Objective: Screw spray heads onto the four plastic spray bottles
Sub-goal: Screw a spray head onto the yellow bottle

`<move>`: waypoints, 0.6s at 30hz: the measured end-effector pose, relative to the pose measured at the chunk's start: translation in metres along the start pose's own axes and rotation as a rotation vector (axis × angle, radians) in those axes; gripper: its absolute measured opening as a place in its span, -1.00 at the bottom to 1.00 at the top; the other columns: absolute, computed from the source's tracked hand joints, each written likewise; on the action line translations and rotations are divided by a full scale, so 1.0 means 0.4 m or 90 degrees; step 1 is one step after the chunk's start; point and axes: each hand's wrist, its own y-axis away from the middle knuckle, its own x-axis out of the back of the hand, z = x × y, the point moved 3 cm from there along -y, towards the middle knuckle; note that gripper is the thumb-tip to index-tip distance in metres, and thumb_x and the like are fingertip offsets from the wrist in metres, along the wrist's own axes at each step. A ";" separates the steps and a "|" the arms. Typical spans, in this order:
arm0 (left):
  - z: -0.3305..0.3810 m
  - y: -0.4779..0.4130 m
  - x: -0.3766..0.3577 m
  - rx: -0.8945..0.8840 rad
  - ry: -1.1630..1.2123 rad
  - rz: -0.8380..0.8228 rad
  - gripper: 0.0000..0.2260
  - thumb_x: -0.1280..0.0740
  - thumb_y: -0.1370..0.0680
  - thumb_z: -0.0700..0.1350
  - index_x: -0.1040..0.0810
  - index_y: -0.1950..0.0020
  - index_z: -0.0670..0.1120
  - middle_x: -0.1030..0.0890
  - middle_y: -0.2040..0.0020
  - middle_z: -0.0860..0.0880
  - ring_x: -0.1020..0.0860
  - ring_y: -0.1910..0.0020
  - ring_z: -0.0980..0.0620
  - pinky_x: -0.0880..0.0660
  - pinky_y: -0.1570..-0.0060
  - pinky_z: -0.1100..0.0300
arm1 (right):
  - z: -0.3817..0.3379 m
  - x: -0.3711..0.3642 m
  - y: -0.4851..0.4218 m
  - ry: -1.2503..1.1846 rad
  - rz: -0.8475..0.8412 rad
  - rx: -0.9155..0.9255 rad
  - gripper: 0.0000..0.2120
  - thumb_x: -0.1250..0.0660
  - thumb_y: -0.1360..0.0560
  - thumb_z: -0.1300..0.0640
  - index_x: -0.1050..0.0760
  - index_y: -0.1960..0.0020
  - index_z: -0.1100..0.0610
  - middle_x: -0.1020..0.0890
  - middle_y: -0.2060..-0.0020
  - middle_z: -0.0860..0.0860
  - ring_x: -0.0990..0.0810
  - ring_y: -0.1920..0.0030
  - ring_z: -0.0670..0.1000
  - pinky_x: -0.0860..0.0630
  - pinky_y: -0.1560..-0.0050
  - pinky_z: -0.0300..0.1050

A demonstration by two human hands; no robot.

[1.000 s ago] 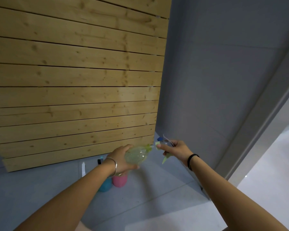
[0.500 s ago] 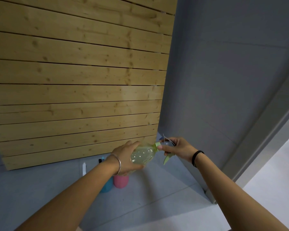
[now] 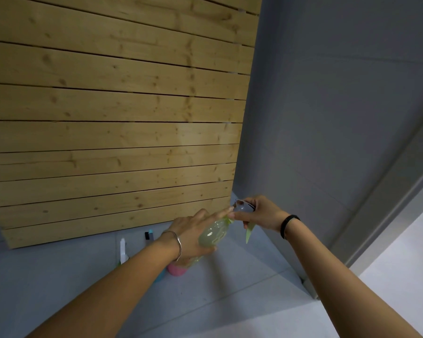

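My left hand [image 3: 191, 234] grips a translucent green spray bottle [image 3: 214, 234], tilted with its neck up and to the right. My right hand [image 3: 259, 212] holds the green spray head [image 3: 242, 211] at the bottle's neck; its green trigger [image 3: 249, 231] hangs below. On the grey floor below my left wrist stands a pink bottle [image 3: 177, 270], mostly hidden. A sliver of a blue bottle [image 3: 159, 278] shows beside it. Further left stands a white spray head [image 3: 123, 250], and behind it a blue and black spray head [image 3: 149, 235].
A tall panel of wooden slats [image 3: 112, 118] leans upright ahead. A grey wall [image 3: 327, 118] runs along the right, ending at a corner [image 3: 310, 289] by a lighter floor [image 3: 401, 264]. The bottles stand on the grey floor [image 3: 59, 276].
The bottle's neck and the spray head have come together. My left hand has shifted its grip higher along the bottle, and both hands sit slightly further right in view.
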 end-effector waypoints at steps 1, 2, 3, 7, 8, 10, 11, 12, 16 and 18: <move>-0.002 -0.001 -0.001 0.003 0.007 -0.003 -0.16 -0.28 -0.38 0.22 0.39 -0.26 0.56 -0.41 -0.13 0.02 -0.57 0.10 -0.12 -0.38 0.21 0.14 | 0.000 -0.002 0.000 -0.009 0.002 0.003 -0.91 -0.46 -0.37 -0.07 -0.59 0.20 -0.09 -0.61 0.49 -0.12 -0.56 0.46 -0.17 -0.46 0.19 -0.36; -0.003 -0.002 -0.001 0.008 0.015 -0.004 -0.16 -0.28 -0.37 0.23 0.38 -0.26 0.56 -0.41 -0.11 0.02 -0.57 0.12 -0.12 -0.37 0.21 0.15 | -0.001 -0.001 0.000 -0.019 0.008 0.002 -0.88 -0.46 -0.37 -0.07 -0.58 0.16 -0.08 -0.63 0.45 -0.13 -0.59 0.44 -0.18 -0.47 0.15 -0.35; -0.004 -0.003 0.000 0.014 0.023 -0.004 -0.17 -0.28 -0.37 0.23 0.37 -0.25 0.57 -0.41 -0.09 0.02 -0.57 0.11 -0.13 -0.36 0.21 0.15 | -0.004 0.001 0.001 -0.037 0.012 -0.006 -0.84 -0.46 -0.37 -0.07 -0.56 0.12 -0.05 -0.66 0.38 -0.12 -0.63 0.38 -0.17 -0.49 0.12 -0.33; -0.015 -0.004 0.004 0.030 0.047 0.018 -0.16 -0.29 -0.33 0.25 0.33 -0.28 0.57 -0.44 -0.14 0.05 -0.58 0.05 -0.16 -0.37 0.16 0.15 | -0.006 0.010 0.005 -0.191 -0.023 -0.043 -0.64 -0.37 -0.37 -0.20 -0.65 0.04 0.05 -0.73 0.13 -0.02 -0.71 0.09 -0.07 -0.60 0.05 -0.28; -0.019 -0.004 0.005 0.033 0.064 0.030 -0.16 -0.30 -0.32 0.25 0.30 -0.29 0.57 -0.45 -0.18 0.07 -0.58 0.00 -0.15 -0.40 0.12 0.14 | -0.002 0.011 0.006 -0.256 -0.024 -0.049 -0.63 -0.36 -0.38 -0.22 -0.66 0.04 0.06 -0.73 0.15 -0.03 -0.70 0.05 -0.06 -0.60 0.03 -0.26; -0.024 -0.005 0.013 0.043 0.140 0.063 -0.15 -0.34 -0.29 0.22 0.21 -0.33 0.55 -0.44 -0.30 0.14 -0.56 -0.14 -0.08 -0.49 -0.03 0.09 | 0.008 0.007 0.004 -0.418 -0.022 -0.057 -0.63 -0.32 -0.41 -0.19 -0.65 -0.02 0.05 -0.73 0.07 -0.02 -0.69 -0.03 -0.02 -0.60 -0.05 -0.18; -0.025 -0.006 0.019 0.053 0.219 0.080 -0.15 -0.37 -0.29 0.19 0.16 -0.35 0.54 -0.42 -0.35 0.21 -0.54 -0.22 0.00 -0.50 -0.12 0.09 | 0.009 0.001 0.002 -0.498 -0.021 -0.061 -0.60 -0.31 -0.41 -0.19 -0.63 -0.08 0.06 -0.71 -0.02 0.01 -0.67 -0.08 -0.01 -0.58 -0.10 -0.14; -0.028 -0.008 0.024 0.068 0.309 0.097 -0.15 -0.40 -0.30 0.15 0.10 -0.35 0.54 -0.38 -0.36 0.31 -0.50 -0.26 0.12 -0.49 -0.17 0.14 | 0.007 -0.007 -0.001 -0.551 -0.023 -0.061 -0.54 -0.30 -0.39 -0.20 -0.60 -0.14 0.06 -0.68 -0.10 0.02 -0.65 -0.14 -0.01 -0.57 -0.14 -0.11; -0.046 -0.025 0.038 0.093 0.519 0.147 -0.17 -0.46 -0.33 0.05 -0.01 -0.36 0.51 -0.33 -0.12 0.68 -0.38 -0.15 0.57 -0.35 -0.05 0.60 | -0.035 -0.050 -0.022 -0.509 -0.002 -0.019 -0.47 -0.39 -0.31 -0.23 -0.52 -0.23 -0.06 -0.63 -0.20 -0.09 -0.57 -0.24 -0.09 -0.47 -0.20 -0.10; -0.041 -0.028 0.045 0.091 0.569 0.162 -0.18 -0.46 -0.35 0.03 -0.04 -0.39 0.45 -0.34 -0.14 0.66 -0.37 -0.17 0.58 -0.32 -0.03 0.65 | -0.058 -0.070 -0.035 -0.490 0.056 0.013 -0.55 -0.42 -0.36 -0.11 -0.50 -0.22 -0.06 -0.64 -0.17 -0.07 -0.58 -0.22 -0.10 -0.45 -0.22 -0.11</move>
